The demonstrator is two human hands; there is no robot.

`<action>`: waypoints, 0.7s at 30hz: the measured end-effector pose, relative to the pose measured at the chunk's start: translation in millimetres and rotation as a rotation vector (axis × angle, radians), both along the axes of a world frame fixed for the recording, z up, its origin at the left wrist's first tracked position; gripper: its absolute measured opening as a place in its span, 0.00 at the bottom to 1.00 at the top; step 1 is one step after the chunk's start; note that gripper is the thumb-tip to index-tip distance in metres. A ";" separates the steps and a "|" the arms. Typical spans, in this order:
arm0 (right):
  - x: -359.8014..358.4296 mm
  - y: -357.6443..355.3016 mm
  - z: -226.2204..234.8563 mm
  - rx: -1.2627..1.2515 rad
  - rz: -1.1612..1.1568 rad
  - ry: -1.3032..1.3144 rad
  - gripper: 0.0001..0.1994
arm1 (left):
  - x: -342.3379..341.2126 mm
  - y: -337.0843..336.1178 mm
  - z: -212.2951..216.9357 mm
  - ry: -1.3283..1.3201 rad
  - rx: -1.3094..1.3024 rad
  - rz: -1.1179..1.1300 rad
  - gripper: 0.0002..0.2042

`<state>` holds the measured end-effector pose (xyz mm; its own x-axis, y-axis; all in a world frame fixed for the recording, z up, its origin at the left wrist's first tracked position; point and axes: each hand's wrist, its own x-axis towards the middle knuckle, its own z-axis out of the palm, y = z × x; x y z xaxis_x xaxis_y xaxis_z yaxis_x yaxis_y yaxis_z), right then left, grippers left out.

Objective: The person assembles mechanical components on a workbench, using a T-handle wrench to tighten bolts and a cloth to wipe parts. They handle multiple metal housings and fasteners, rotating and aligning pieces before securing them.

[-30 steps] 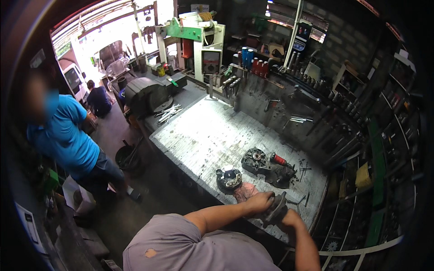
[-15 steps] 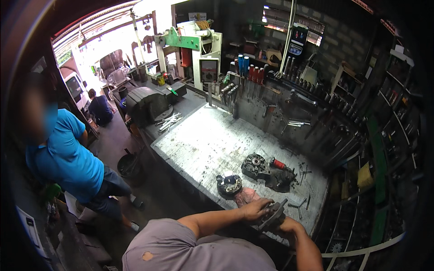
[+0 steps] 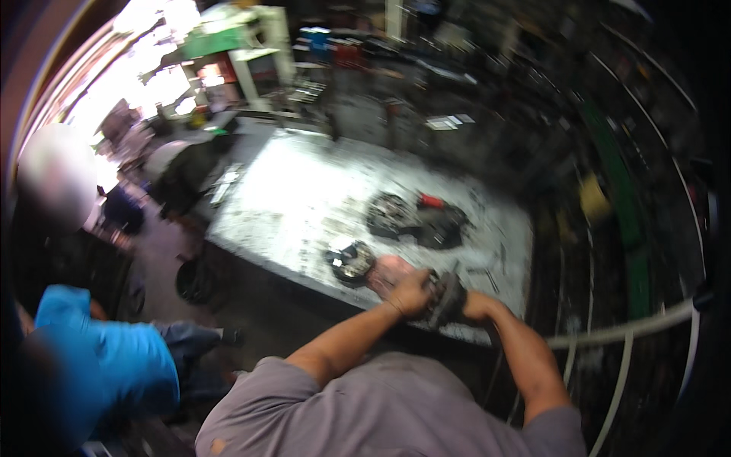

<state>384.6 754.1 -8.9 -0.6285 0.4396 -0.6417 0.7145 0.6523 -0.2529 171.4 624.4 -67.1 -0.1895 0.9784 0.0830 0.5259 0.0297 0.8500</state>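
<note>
Both hands have stayed on the same dark metal part point(image 3: 444, 298) at the near edge of the counter point(image 3: 304, 190). It has not been lifted or set aside, so the work on it goes on in the same spot. The picture has gone blurry, so the head has just swung.

The left hand point(image 3: 409, 292) has its grip wrapped over the top of the part. The right hand point(image 3: 478, 306) holds its other side, but I cannot tell how its fingers lie.

The part looks rough, heavy and greasy. Just past it sits a small round metal piece point(image 3: 352, 260), shiny in the middle. Farther back lie a dark gear-like housing point(image 3: 392, 215) and a red-handled tool point(image 3: 431, 201). The counter is pale, scratched and speckled.
</note>
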 end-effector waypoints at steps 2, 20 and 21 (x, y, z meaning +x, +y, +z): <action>8.8 -25.3 -9.7 0.443 -0.229 0.056 0.10 | -4.7 15.7 1.7 0.209 -0.145 -0.125 0.20; -4.1 -2.8 13.6 0.272 -0.049 0.197 0.12 | -15.1 13.4 41.3 -0.042 0.062 0.035 0.20; -6.4 10.8 15.8 0.020 0.063 0.080 0.12 | -16.1 9.8 40.8 -0.048 0.158 0.003 0.19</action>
<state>378.3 764.9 6.9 -0.7042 0.4100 -0.5797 0.6502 0.7005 -0.2943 155.3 634.2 -26.3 -0.2002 0.9532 0.2264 0.4850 -0.1044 0.8683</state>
